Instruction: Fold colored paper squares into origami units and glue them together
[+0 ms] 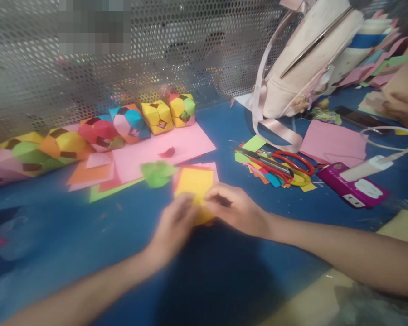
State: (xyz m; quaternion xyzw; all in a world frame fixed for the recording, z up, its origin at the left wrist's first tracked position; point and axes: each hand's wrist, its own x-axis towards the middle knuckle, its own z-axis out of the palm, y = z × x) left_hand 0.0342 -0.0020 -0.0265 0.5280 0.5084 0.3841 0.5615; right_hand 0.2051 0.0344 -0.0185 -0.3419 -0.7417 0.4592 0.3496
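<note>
At the middle of the head view, both my hands pinch a yellow piece of paper (pixel 200 215), its shape blurred and partly covered by fingers. My left hand (pixel 175 222) grips its left side, and my right hand (pixel 236 206) holds it from the right with thumb and fingertips together. Just behind it lies a yellow paper sheet (pixel 195 178) on pink ones. To its left is a green folded paper piece (pixel 157 174). Folded paper balls in several colours, among them a yellow one (pixel 157 117), stand in a row at the back left.
Red and yellow-handled scissors (pixel 294 170) lie on paper scraps at the right. Beyond are a purple power bank (pixel 355 185), pink sheets (pixel 333 142), a white bag (pixel 301 59) and a phone (pixel 362 118). A perforated metal panel (pixel 204 50) closes the back. Another person's hand (pixel 404 106) shows far right.
</note>
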